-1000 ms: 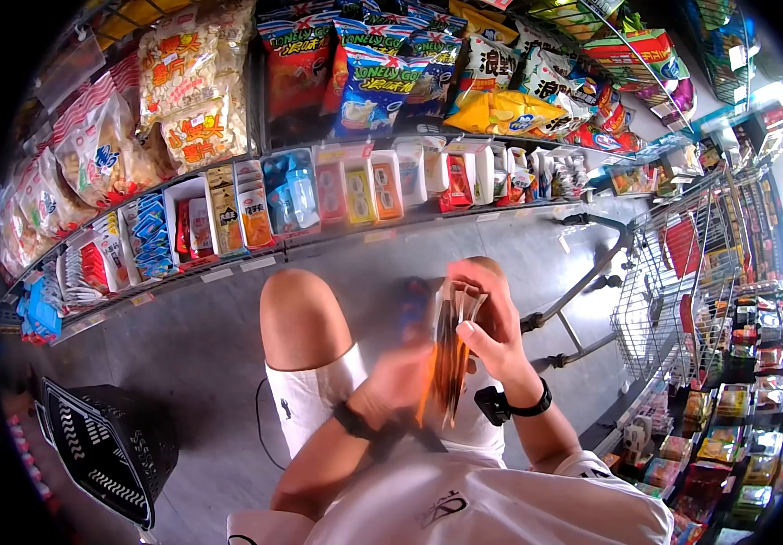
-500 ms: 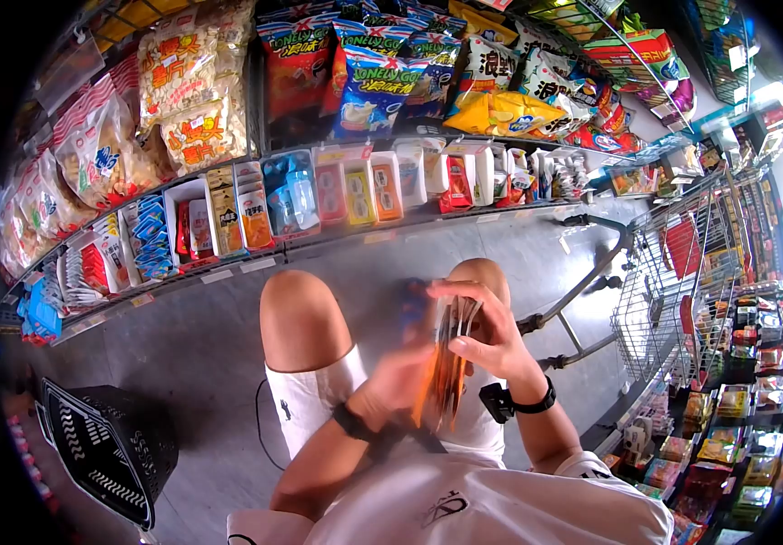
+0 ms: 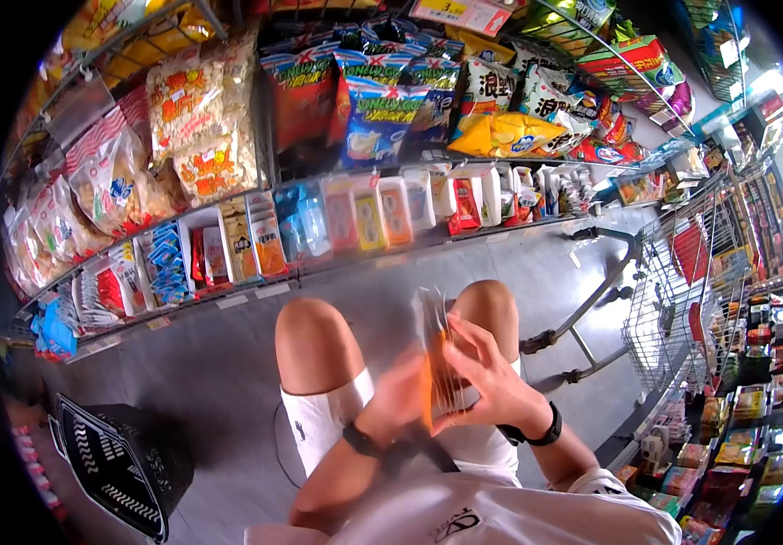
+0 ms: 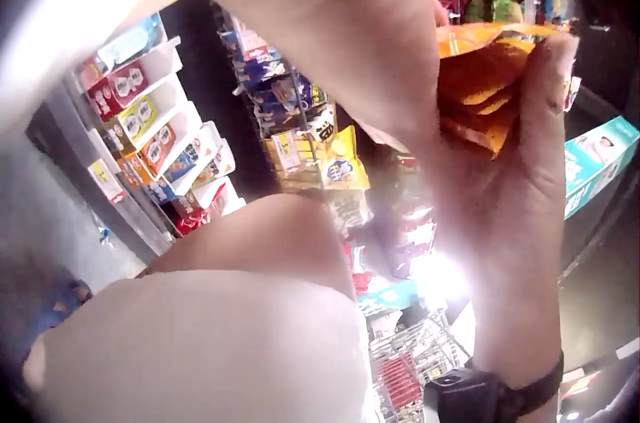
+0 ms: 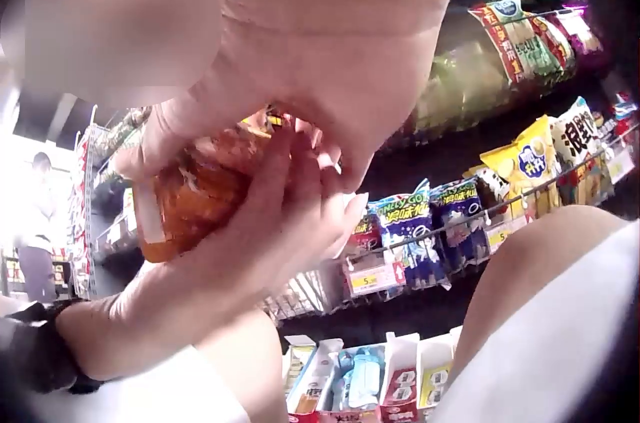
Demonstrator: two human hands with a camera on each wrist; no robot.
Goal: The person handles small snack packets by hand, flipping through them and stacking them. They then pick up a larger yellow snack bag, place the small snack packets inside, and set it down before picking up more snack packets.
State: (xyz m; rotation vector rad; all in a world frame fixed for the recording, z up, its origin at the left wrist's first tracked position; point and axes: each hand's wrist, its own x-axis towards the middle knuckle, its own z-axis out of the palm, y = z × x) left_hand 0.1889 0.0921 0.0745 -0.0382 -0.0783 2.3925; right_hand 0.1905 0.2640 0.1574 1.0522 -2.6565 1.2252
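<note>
Several thin packets with orange parts (image 3: 438, 368) stand upright in a stack between both hands, above the lap. The left hand (image 3: 393, 392), blurred in the head view, grips the stack's left side; its fingers curl at the packets (image 5: 195, 198) in the right wrist view. On the other side the right hand (image 3: 491, 377) holds the stack, fingers spread along its edge. Orange packets (image 4: 485, 93) lie between the right hand's (image 4: 500, 203) thumb and fingers in the left wrist view. Their printing is too blurred to read.
A shelf of snack bags (image 3: 378, 109) runs across the front, with boxes of small packets (image 3: 396, 213) along its lower edge. The black basket (image 3: 119, 463) stands on the floor at left, and a wire cart (image 3: 664, 318) at right.
The head view has shifted, so shelf and knees appear lower. The right hand has moved down the stack, whose upper ends now stick up above its fingers.
</note>
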